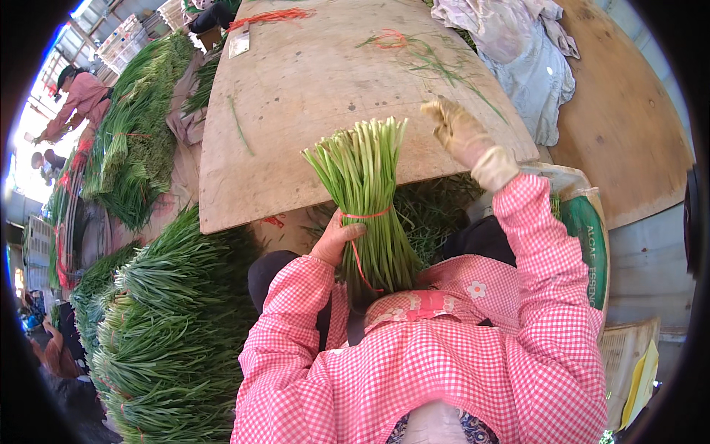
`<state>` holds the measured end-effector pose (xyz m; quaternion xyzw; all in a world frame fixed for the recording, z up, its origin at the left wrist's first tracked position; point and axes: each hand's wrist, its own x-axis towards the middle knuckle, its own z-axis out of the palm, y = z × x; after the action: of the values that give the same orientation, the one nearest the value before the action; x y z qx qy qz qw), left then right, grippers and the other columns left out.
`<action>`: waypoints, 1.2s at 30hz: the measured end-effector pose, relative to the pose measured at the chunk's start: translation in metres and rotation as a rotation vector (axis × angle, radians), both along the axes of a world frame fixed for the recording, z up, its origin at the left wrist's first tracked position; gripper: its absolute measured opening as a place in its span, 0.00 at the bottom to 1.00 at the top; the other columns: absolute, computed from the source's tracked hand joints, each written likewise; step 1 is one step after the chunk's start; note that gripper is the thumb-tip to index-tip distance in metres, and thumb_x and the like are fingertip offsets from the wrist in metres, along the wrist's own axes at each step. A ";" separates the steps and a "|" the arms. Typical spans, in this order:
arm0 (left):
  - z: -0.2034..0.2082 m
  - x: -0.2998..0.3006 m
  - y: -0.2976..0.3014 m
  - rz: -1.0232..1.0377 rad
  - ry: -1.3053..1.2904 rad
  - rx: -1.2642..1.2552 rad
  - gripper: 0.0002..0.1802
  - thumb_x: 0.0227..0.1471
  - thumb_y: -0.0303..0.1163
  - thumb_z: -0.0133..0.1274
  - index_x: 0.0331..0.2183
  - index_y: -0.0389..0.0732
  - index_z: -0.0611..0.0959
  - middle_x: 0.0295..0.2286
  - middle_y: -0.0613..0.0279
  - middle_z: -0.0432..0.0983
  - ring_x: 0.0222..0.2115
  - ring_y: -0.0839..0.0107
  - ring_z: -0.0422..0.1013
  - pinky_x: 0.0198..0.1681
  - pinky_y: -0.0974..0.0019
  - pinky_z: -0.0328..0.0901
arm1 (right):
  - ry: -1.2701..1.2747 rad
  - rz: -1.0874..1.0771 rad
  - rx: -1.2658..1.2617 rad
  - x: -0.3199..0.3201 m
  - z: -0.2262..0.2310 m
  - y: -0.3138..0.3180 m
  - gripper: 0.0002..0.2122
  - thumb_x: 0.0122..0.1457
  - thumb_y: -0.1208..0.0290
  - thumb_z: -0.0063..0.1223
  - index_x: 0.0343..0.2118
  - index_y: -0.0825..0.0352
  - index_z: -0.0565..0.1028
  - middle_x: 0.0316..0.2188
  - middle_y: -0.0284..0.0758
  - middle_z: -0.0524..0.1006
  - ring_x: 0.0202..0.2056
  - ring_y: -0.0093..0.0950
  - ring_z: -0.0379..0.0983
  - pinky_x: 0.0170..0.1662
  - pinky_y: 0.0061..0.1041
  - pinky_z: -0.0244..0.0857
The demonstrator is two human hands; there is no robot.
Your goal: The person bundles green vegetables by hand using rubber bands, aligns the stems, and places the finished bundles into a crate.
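Observation:
My left hand (pixel 339 241) is closed around an upright bunch of green chive stems (pixel 362 166), pale cut ends up. A red tie (pixel 367 215) circles the bunch, and a second red strand runs down its front from my fingers. The lower end rests at my lap, against my pink checked clothing. My right hand (pixel 462 137), in a tan work glove, is raised over the board to the right of the bunch and apart from it. Its fingers are curled in, with nothing visible in them.
A wooden board (pixel 296 111) spans the front, with loose green stems (pixel 444 66) and red ties (pixel 270 16) on it. Chive bundles (pixel 170 318) are piled at my left, with another stack (pixel 137 133) beyond. A green sack (pixel 584 244) stands right. A co-worker (pixel 81 103) bends far left.

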<state>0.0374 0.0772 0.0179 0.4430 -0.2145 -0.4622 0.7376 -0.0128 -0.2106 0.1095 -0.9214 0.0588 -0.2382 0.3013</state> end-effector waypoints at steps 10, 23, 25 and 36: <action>0.009 0.012 0.002 0.190 0.551 -0.243 0.30 0.44 0.46 0.53 0.45 0.37 0.70 0.37 0.51 0.73 0.37 0.57 0.72 0.41 0.52 0.69 | 0.191 0.352 0.421 -0.079 -0.064 0.146 0.41 0.46 0.44 0.54 0.56 0.68 0.53 0.53 0.47 0.59 0.53 0.42 0.59 0.55 0.30 0.53; 0.002 0.013 0.015 0.151 0.242 -0.213 0.38 0.39 0.39 0.60 0.51 0.37 0.65 0.43 0.56 0.69 0.43 0.64 0.68 0.45 0.60 0.66 | 0.327 0.209 0.074 -0.052 0.017 0.062 0.12 0.55 0.65 0.48 0.34 0.70 0.70 0.26 0.39 0.72 0.31 0.30 0.70 0.38 0.25 0.62; 0.003 0.013 0.012 0.097 0.196 -0.194 0.40 0.37 0.40 0.61 0.51 0.37 0.65 0.44 0.57 0.69 0.44 0.64 0.68 0.46 0.60 0.65 | 0.140 0.265 0.158 -0.033 0.026 0.080 0.12 0.57 0.63 0.46 0.33 0.70 0.70 0.24 0.36 0.71 0.30 0.28 0.69 0.37 0.25 0.62; -0.007 0.013 0.006 0.118 -0.020 -0.035 0.40 0.37 0.37 0.60 0.52 0.37 0.63 0.45 0.59 0.67 0.46 0.66 0.65 0.50 0.62 0.60 | -0.109 0.482 1.379 -0.024 0.003 0.069 0.09 0.57 0.63 0.48 0.29 0.64 0.69 0.18 0.24 0.65 0.19 0.14 0.58 0.20 0.14 0.49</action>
<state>0.0509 0.0828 0.0113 0.4465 -0.2034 -0.4094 0.7692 -0.0367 -0.1420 0.1129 -0.4965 -0.0240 -0.1196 0.8594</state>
